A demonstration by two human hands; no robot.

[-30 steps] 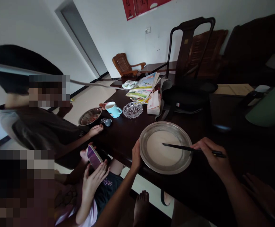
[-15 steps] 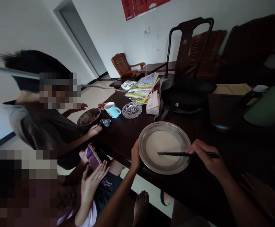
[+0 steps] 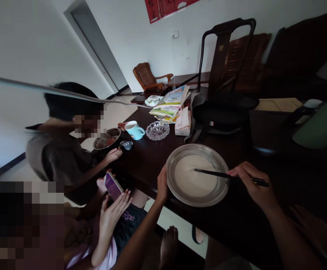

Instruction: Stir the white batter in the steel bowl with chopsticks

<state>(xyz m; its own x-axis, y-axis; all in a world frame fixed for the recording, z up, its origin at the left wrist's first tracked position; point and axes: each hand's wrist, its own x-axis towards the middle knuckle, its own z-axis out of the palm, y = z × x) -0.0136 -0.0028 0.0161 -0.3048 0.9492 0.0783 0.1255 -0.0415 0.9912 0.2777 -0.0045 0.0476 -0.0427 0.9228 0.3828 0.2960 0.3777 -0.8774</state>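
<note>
A wide metal bowl (image 3: 171, 175) sits close to the table's near edge. Pale, creamy liquid (image 3: 191, 185) covers its bottom. My left hand (image 3: 162, 184) grips the bowl's left side, its thumb up by the rim and the other fingers mostly hidden. Over on the right, my right hand (image 3: 252, 184) is closed around dark chopsticks (image 3: 215, 173). They slant across the bowl's right rim, with their tips in the liquid near the middle. Whether there are one or two sticks is hard to tell, since they lie together.
Beyond the bowl on the dark table (image 3: 143, 165) are a glass dish (image 3: 157, 130), a light-blue mug (image 3: 134, 130), a tissue pack (image 3: 183, 122), books (image 3: 170, 103) and a black bag (image 3: 222, 116). To the left, one person leans over another bowl (image 3: 107, 138); another holds a phone (image 3: 114, 186).
The chopstick tips have shifted up and right within the liquid, and my right hand has moved slightly right. The person at the far left has leaned lower toward the other bowl.
</note>
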